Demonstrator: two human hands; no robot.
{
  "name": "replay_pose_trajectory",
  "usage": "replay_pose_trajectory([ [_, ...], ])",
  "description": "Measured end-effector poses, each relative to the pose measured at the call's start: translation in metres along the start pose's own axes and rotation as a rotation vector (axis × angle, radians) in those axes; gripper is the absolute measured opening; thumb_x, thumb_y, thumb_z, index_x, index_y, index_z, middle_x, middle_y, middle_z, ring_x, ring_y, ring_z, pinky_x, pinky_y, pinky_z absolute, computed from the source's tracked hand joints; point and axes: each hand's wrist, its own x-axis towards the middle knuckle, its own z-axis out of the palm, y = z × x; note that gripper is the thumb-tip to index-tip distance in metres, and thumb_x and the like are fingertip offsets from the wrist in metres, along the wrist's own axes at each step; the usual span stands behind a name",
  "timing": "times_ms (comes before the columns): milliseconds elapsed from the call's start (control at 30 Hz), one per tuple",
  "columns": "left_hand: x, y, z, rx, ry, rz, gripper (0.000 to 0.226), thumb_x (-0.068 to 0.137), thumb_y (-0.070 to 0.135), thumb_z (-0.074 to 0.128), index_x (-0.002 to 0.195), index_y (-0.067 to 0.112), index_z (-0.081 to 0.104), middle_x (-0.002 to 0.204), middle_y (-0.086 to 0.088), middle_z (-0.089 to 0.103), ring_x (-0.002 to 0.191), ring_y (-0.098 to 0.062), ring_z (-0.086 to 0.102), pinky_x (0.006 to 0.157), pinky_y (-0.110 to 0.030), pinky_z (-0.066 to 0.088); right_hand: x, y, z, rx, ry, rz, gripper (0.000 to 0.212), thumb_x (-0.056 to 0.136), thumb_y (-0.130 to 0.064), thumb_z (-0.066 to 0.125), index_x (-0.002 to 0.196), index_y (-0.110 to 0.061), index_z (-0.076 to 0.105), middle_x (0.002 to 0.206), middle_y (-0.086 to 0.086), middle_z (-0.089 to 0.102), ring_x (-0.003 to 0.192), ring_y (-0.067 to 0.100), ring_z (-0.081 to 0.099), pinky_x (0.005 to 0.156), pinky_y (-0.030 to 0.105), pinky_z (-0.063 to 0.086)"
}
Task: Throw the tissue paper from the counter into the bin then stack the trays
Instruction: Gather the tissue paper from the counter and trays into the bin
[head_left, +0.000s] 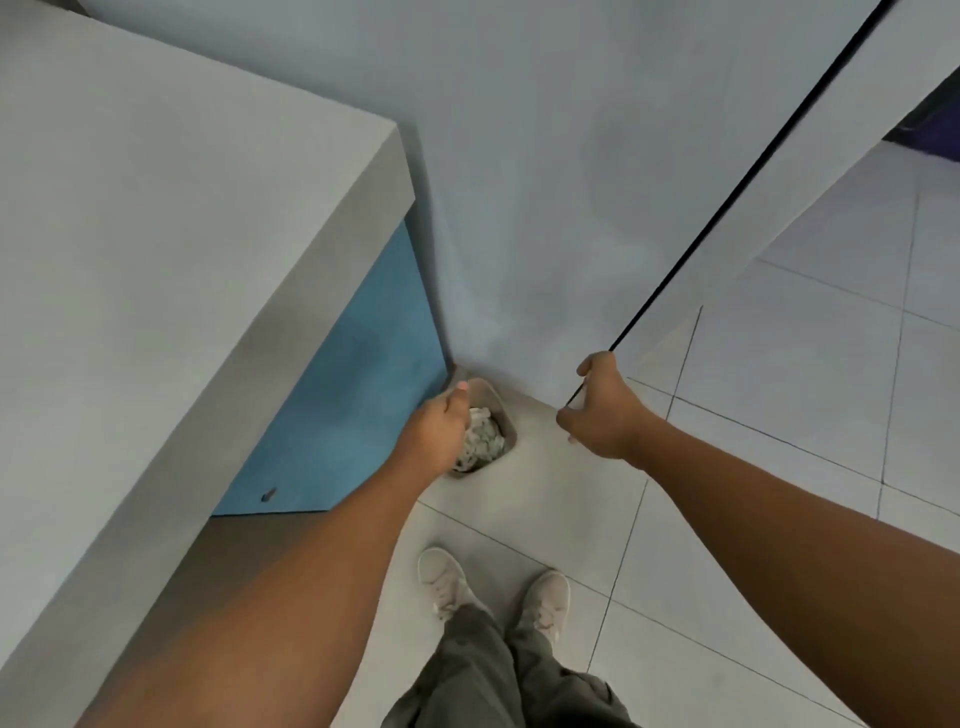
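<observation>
A small beige bin (501, 410) stands on the floor in the corner between the counter and the wall. Crumpled white tissue paper (485, 441) lies inside it. My left hand (439, 431) reaches down over the bin's left rim, seen from the back, with the thumb up and the fingers turned down toward the tissue. The fingers are hidden, so I cannot tell whether they hold any paper. My right hand (602, 410) hovers to the right of the bin with loosely curled fingers and holds nothing. No trays are in view.
The grey counter (156, 249) with a blue side panel (353, 405) fills the left. A grey wall (545, 182) rises behind the bin, with a dark vertical gap (727, 197) at its edge. White tiled floor (805, 364) spreads right. My feet (493, 592) stand just behind the bin.
</observation>
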Motion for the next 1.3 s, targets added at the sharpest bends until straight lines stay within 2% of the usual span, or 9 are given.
replay_pose_trajectory([
  [100, 0.035, -0.028, 0.025, -0.1, -0.043, -0.105, 0.054, 0.097, 0.057, 0.038, 0.116, 0.015, 0.068, 0.121, -0.004, 0.064, 0.111, -0.02, 0.057, 0.103, -0.033, 0.041, 0.027, 0.024, 0.02, -0.061, -0.019, 0.025, 0.04, 0.086, -0.001, 0.053, 0.118, -0.016, 0.034, 0.109, 0.015, 0.049, 0.082, 0.025, 0.056, 0.055, 0.027, 0.043],
  [200, 0.068, -0.059, 0.043, -0.136, -0.049, -0.204, 0.031, 0.098, 0.032, 0.042, 0.102, 0.013, 0.067, 0.11, -0.008, 0.061, 0.093, -0.025, 0.06, 0.082, -0.033, 0.046, 0.055, 0.048, 0.045, -0.13, 0.024, -0.027, 0.024, 0.092, -0.006, 0.049, 0.113, -0.017, 0.047, 0.106, 0.009, 0.054, 0.08, 0.022, 0.055, 0.053, 0.026, 0.042],
  [400, 0.138, -0.138, 0.07, 0.114, -0.118, -0.163, 0.033, 0.096, 0.018, 0.042, 0.119, 0.02, 0.065, 0.112, -0.016, 0.066, 0.102, -0.038, 0.062, 0.069, -0.03, 0.044, 0.111, 0.101, 0.105, -0.046, 0.038, 0.01, 0.014, 0.095, -0.013, 0.046, 0.098, -0.019, 0.057, 0.093, 0.005, 0.066, 0.072, 0.025, 0.065, 0.058, 0.035, 0.054],
  [567, 0.201, -0.175, 0.096, 0.095, -0.123, -0.168, 0.033, 0.093, 0.015, 0.049, 0.119, 0.025, 0.066, 0.109, -0.005, 0.067, 0.099, -0.027, 0.064, 0.082, -0.033, 0.055, 0.158, 0.146, 0.154, -0.049, 0.001, 0.073, 0.02, 0.1, -0.02, 0.041, 0.116, -0.015, 0.052, 0.102, 0.006, 0.059, 0.086, 0.023, 0.056, 0.065, 0.026, 0.038],
  [667, 0.232, -0.191, 0.118, 0.066, -0.129, -0.197, 0.039, 0.093, 0.017, 0.052, 0.13, 0.027, 0.059, 0.117, -0.003, 0.064, 0.102, -0.025, 0.063, 0.092, -0.04, 0.055, 0.178, 0.166, 0.178, 0.054, -0.042, 0.143, 0.02, 0.101, -0.027, 0.041, 0.112, -0.015, 0.053, 0.092, 0.002, 0.057, 0.084, 0.02, 0.054, 0.069, 0.029, 0.04],
  [800, 0.256, -0.206, 0.141, 0.051, -0.123, -0.163, 0.048, 0.092, 0.016, 0.054, 0.138, 0.028, 0.048, 0.122, 0.001, 0.06, 0.103, -0.02, 0.059, 0.083, -0.031, 0.052, 0.2, 0.187, 0.203, 0.114, -0.08, 0.158, 0.019, 0.1, -0.02, 0.039, 0.102, -0.019, 0.058, 0.093, 0.003, 0.06, 0.088, 0.025, 0.06, 0.08, 0.038, 0.05],
  [933, 0.267, -0.223, 0.137, 0.168, -0.081, -0.123, 0.049, 0.089, 0.016, 0.051, 0.137, 0.029, 0.05, 0.122, 0.003, 0.061, 0.105, -0.021, 0.06, 0.082, -0.029, 0.048, 0.212, 0.191, 0.213, 0.043, -0.097, 0.121, 0.029, 0.099, -0.015, 0.041, 0.123, -0.023, 0.054, 0.109, 0.001, 0.059, 0.09, 0.02, 0.061, 0.072, 0.027, 0.046],
  [1033, 0.266, -0.232, 0.125, 0.17, -0.054, -0.118, 0.04, 0.089, 0.012, 0.049, 0.126, 0.023, 0.058, 0.121, -0.001, 0.063, 0.109, -0.023, 0.06, 0.08, -0.026, 0.044, 0.224, 0.181, 0.218, 0.026, -0.063, 0.09, 0.032, 0.096, -0.021, 0.052, 0.128, -0.023, 0.051, 0.115, 0.005, 0.059, 0.095, 0.027, 0.06, 0.083, 0.036, 0.052],
  [1300, 0.247, -0.256, 0.099, 0.12, -0.017, -0.14, 0.04, 0.094, 0.013, 0.053, 0.134, 0.017, 0.055, 0.136, -0.003, 0.058, 0.125, -0.018, 0.054, 0.104, -0.027, 0.041, 0.251, 0.163, 0.247, 0.071, -0.12, 0.159, 0.055, 0.087, -0.038, 0.064, 0.136, -0.026, 0.04, 0.117, -0.005, 0.054, 0.108, 0.023, 0.058, 0.093, 0.038, 0.049],
])
